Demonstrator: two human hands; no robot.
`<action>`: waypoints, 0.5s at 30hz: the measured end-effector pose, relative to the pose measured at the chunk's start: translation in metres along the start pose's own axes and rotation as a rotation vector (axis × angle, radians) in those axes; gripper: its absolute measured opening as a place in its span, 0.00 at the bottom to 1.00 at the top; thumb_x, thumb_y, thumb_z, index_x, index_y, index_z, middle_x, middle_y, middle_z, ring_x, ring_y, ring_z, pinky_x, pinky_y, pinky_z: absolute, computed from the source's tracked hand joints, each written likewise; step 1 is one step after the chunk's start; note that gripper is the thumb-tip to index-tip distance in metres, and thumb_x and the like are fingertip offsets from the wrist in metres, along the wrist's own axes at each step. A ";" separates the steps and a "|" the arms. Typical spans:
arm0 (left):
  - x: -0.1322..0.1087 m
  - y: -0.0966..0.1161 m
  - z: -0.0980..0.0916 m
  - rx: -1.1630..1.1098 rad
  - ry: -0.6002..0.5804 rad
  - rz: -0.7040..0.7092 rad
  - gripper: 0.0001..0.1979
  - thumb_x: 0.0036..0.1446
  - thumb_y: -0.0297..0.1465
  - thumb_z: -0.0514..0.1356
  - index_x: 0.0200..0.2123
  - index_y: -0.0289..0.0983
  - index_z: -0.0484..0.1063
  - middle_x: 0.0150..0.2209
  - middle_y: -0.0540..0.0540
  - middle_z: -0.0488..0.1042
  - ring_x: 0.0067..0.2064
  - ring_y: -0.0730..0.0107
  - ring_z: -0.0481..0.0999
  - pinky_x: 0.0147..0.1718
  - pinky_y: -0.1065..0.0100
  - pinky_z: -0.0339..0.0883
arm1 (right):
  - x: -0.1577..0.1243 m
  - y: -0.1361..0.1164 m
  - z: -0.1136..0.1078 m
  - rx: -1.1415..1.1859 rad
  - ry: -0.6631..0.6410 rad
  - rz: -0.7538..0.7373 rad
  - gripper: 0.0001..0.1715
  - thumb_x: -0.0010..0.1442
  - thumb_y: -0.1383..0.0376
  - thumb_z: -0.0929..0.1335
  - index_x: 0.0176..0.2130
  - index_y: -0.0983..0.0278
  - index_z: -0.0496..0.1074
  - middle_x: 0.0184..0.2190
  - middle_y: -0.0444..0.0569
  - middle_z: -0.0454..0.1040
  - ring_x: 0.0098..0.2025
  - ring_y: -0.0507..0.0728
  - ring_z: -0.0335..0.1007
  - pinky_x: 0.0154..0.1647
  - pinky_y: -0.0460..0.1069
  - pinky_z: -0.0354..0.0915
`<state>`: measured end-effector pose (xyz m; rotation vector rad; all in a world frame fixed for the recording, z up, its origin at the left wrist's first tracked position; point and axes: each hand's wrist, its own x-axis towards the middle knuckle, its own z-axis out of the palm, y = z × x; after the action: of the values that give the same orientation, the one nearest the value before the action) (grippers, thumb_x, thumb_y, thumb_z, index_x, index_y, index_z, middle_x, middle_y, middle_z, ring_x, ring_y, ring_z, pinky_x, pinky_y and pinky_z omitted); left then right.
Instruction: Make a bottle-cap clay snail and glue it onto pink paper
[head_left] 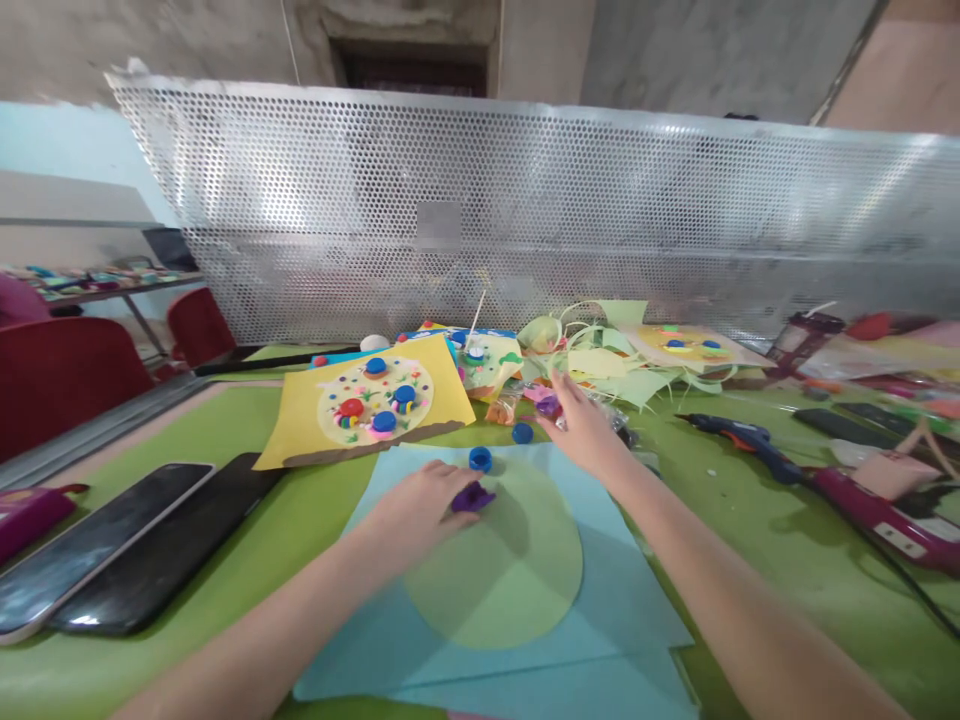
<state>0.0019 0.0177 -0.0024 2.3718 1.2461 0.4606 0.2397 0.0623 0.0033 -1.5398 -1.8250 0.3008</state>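
My left hand (420, 505) is closed, its fingertips pinching a small purple piece (472, 497) above a pale green paper circle (502, 580). The circle lies on light blue paper sheets (622, 600). Just past those fingertips a blue bottle cap (480, 460) sits near the circle's upper edge. Another blue bottle cap (523, 433) rests beyond the blue paper. Farther out, my right hand (585, 428) reaches with thumb and forefinger apart beside other purple pieces (547, 403) and small plastic bags. Whether it touches a purple piece is unclear.
A yellow card (292, 420) with bottle caps glued on leans at the back left. Two phones (165, 570) lie left. At right are a glue gun (750, 440) and a magenta power strip (885, 515). Paper scraps (600, 365) pile before a perforated metal panel (525, 200).
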 end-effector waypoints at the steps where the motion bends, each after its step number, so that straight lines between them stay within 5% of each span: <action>1: 0.001 0.000 0.001 -0.027 0.008 -0.001 0.16 0.52 0.32 0.58 0.45 0.40 0.71 0.42 0.42 0.74 0.44 0.56 0.72 0.46 0.57 0.63 | -0.004 -0.005 0.002 -0.009 -0.034 -0.053 0.33 0.54 0.63 0.66 0.59 0.65 0.59 0.61 0.60 0.56 0.61 0.69 0.50 0.58 0.65 0.47; 8: 0.000 0.006 -0.005 -0.332 0.101 -0.031 0.11 0.57 0.35 0.53 0.43 0.40 0.67 0.35 0.47 0.75 0.32 0.68 0.75 0.26 0.70 0.70 | -0.035 -0.043 0.007 0.158 -0.464 -0.355 0.29 0.53 0.54 0.69 0.54 0.54 0.66 0.46 0.47 0.74 0.45 0.59 0.69 0.46 0.53 0.63; 15: 0.001 0.008 -0.006 -0.453 0.130 -0.029 0.07 0.55 0.34 0.55 0.37 0.38 0.65 0.33 0.48 0.75 0.31 0.71 0.74 0.23 0.73 0.65 | -0.034 -0.048 0.008 0.451 -0.476 -0.171 0.13 0.55 0.63 0.68 0.42 0.60 0.75 0.38 0.47 0.78 0.40 0.57 0.72 0.42 0.50 0.65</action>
<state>0.0051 0.0156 0.0070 1.9641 1.0892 0.8049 0.1985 0.0204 0.0134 -1.0458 -2.0433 0.9891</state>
